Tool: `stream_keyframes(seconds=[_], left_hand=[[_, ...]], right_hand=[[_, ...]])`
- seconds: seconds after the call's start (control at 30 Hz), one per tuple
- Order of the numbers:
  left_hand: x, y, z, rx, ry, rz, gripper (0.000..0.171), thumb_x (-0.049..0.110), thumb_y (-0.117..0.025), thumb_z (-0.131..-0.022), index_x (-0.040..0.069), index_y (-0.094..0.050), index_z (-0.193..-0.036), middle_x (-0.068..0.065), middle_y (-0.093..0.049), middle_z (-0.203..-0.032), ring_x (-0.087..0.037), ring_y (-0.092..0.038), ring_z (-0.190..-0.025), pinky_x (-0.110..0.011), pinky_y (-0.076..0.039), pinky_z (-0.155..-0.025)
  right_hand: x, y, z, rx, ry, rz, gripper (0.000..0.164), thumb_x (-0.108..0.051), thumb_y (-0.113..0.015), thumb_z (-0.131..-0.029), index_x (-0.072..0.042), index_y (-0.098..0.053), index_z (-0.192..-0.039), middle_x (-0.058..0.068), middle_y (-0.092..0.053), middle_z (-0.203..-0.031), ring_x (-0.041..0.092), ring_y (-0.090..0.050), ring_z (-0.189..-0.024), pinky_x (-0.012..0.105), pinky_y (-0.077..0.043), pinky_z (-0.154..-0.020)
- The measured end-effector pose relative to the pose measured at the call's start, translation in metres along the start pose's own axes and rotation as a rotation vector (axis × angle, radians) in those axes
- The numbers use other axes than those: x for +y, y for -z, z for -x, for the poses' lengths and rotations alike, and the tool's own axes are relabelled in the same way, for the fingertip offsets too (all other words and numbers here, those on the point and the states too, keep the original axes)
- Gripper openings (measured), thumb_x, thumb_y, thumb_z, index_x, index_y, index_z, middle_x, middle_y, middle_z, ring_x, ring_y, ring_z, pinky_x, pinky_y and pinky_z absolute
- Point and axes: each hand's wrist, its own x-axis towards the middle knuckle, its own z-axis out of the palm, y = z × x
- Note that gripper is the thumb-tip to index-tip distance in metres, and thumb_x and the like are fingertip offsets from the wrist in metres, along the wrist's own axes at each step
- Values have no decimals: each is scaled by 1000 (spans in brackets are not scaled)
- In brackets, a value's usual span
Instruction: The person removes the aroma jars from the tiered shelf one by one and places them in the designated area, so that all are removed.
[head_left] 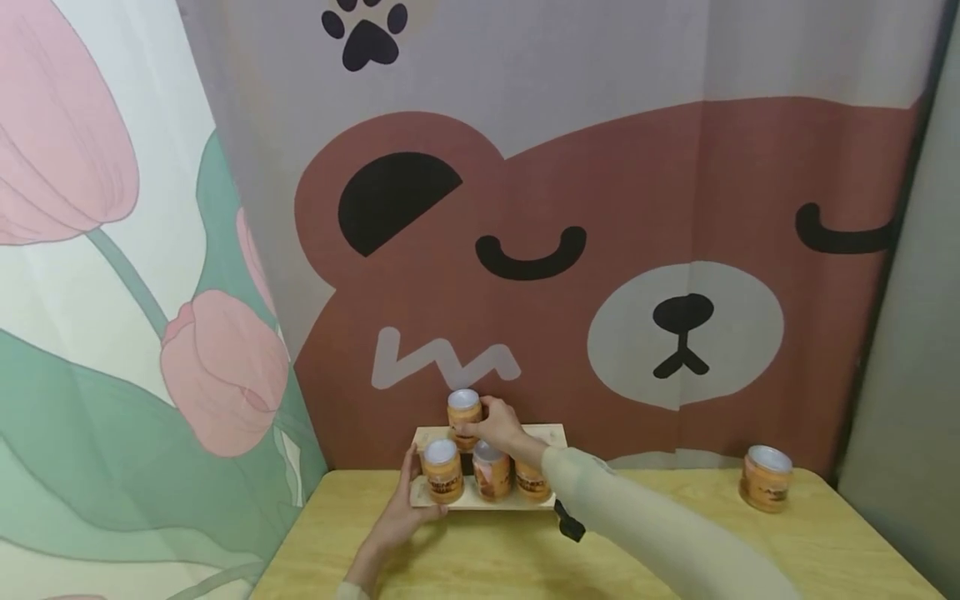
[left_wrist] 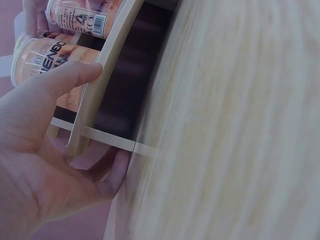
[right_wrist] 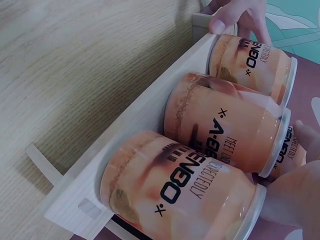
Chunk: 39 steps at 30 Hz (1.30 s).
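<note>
A small wooden two-tier stand [head_left: 551, 432] is at the back of the table, with three orange printed cans in a row on its front tier: a left can [head_left: 442, 475], a middle can [head_left: 492, 475] and a right can [right_wrist: 175, 187]. My left hand [head_left: 397, 510] grips the stand's left end. In the left wrist view its thumb [left_wrist: 82, 75] presses the front board while the fingers curl behind. Reaching over the front row, my right hand [head_left: 501, 425] holds another orange can [head_left: 463, 410] at the rear tier, its silver end upward. The front cans partly hide that can in the right wrist view.
One more orange can [head_left: 767, 479] stands by itself at the table's back right. Behind the wooden table [head_left: 675, 533] hangs a curtain [head_left: 637, 208] with a bear print. A small black object [head_left: 570, 523] shows below the right forearm.
</note>
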Motion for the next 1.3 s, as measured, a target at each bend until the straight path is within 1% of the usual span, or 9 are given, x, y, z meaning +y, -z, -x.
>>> stream_keyframes(seconds=[0.2, 0.3, 0.37, 0.57, 0.67, 0.73, 0.9, 1.1, 1.3], left_hand=[[-7, -13, -3, -24, 3, -23, 128, 14, -90, -77, 37, 2, -164, -33, -21, -159, -59, -15, -143, -81, -8, -105], [-13, -22, 1, -50, 29, -13, 129, 15, -90, -77, 36, 4, -164, -34, -19, -158, -61, -14, -142, -82, -8, -104], [-17, -27, 4, -57, 35, -6, 130, 13, -90, -77, 35, 5, -164, -35, -19, -158, -61, -15, -142, -81, -9, -104], [-20, -33, 8, -52, 25, -11, 131, 11, -90, -76, 36, 4, -164, -34, -22, -158, -60, -17, -142, -81, -9, -105], [-17, -31, 8, -49, 28, -18, 130, 11, -91, -76, 37, 3, -164, -33, -22, -158, -59, -16, -143, -80, -8, -105], [-15, -28, 8, -44, 29, -25, 130, 12, -91, -76, 37, 3, -164, -34, -21, -158, -60, -16, -142, -81, -8, -105], [-13, -20, 6, -28, 18, -39, 131, 12, -91, -76, 36, 3, -164, -34, -21, -158, -60, -15, -142, -81, -8, -105], [-9, -11, 3, -15, -2, -45, 131, 11, -91, -77, 35, 4, -164, -32, -24, -157, -58, -15, -144, -79, -4, -107], [-3, 2, 1, -11, 3, -75, 132, 12, -91, -77, 34, 6, -164, -33, -24, -156, -59, -15, -143, -78, -4, -107]], right_hand=[[8, 6, 10, 35, 14, 33, 60, -27, -84, -88, 5, -59, -132, 15, -68, -114, 32, -66, -103, 47, -55, -84], [17, 7, 19, 42, -2, 31, 58, -25, -83, -89, 5, -59, -132, 14, -69, -114, 31, -66, -103, 46, -56, -85], [22, 8, 25, 48, 7, 31, 57, -23, -83, -88, 6, -59, -130, 14, -69, -112, 31, -66, -102, 46, -56, -83], [29, 18, 33, 106, 24, 38, 58, -22, -84, -87, 9, -58, -130, 18, -69, -113, 35, -66, -104, 47, -56, -85], [26, 29, 35, 114, -2, -12, 61, -21, -83, -88, 8, -56, -133, 17, -68, -115, 34, -66, -106, 46, -56, -85], [25, 36, 35, 118, -3, -19, 61, -22, -83, -89, 8, -55, -134, 16, -68, -115, 31, -66, -105, 45, -56, -85], [22, 57, 38, 144, 1, 46, 58, -24, -82, -89, 5, -58, -133, 14, -69, -113, 27, -67, -101, 43, -57, -82], [22, 86, 44, 193, -21, 52, 60, -22, -83, -88, 7, -56, -134, 17, -68, -116, 29, -67, -103, 43, -57, -83], [27, 113, 58, 248, -23, 48, 55, -19, -84, -87, 6, -59, -130, 16, -70, -111, 27, -69, -97, 40, -59, -76]])
